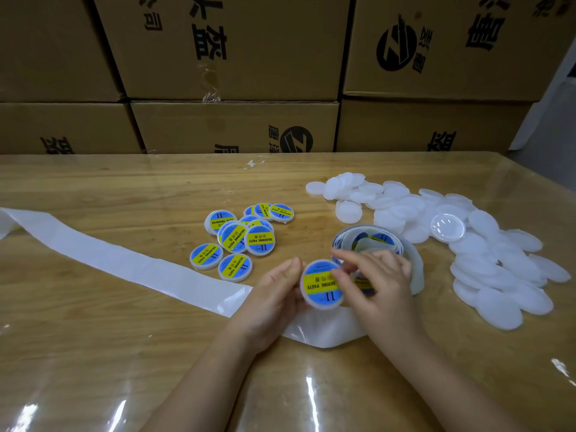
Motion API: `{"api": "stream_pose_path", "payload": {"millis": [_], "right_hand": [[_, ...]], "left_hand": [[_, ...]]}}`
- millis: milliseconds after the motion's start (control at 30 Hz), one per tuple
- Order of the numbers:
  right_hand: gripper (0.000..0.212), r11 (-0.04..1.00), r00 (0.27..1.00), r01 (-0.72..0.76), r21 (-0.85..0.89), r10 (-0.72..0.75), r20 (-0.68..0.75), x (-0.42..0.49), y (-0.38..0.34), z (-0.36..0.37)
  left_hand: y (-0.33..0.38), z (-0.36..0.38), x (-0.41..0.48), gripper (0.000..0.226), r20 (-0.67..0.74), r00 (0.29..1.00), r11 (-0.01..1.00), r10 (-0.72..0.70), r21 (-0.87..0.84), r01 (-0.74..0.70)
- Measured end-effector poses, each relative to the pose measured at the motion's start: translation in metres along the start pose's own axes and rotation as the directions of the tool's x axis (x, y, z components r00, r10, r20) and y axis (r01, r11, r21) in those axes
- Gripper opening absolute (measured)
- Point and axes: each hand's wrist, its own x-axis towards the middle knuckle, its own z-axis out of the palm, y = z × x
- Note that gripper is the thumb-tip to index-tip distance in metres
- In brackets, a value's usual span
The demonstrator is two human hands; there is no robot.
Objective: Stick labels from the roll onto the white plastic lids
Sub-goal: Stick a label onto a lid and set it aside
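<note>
Above the table point(93, 353), the left hand point(274, 296) grips a labelled lid point(319, 286) by its left rim and the right hand point(385, 283) pinches its right side. Just behind it stands the label roll point(378, 241). Finished lids point(240, 236) lie further left, plain white lids point(486, 260) further right.

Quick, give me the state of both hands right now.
Left hand: holds the labelled lid by its edge.
Right hand: thumb rests on that lid's label; whether it grips cannot be told.
</note>
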Motion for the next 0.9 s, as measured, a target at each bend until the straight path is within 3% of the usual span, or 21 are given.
{"api": "stream_pose_path", "payload": {"millis": [100, 467, 767, 900], "right_hand": [[0.032, 0.997, 0.997, -0.065, -0.034, 0.063, -0.049, 0.002, 0.0, -0.003], [0.042, 0.999, 0.999, 0.018, -0.027, -0.017, 0.041, 0.001, 0.0, 0.0], [0.031, 1.0, 0.999, -0.007, 0.021, 0.008, -0.054, 0.003, 0.004, -0.003], [0.025, 0.998, 0.995, -0.062, 0.013, 0.063, -0.08, 0.005, 0.015, -0.007]], "left_hand": [[-0.004, -0.002, 0.001, 0.011, -0.019, 1.0, 0.996, 0.021, 0.089, -0.019], [-0.002, -0.008, 0.005, 0.033, -0.143, 0.987, 0.991, 0.075, 0.12, -0.058], [0.0, -0.009, 0.003, 0.019, -0.176, 0.98, 0.94, 0.092, 0.339, -0.028], [0.011, -0.021, 0.003, 0.011, -0.327, 0.904, 0.848, 0.274, 0.527, -0.067]]}}
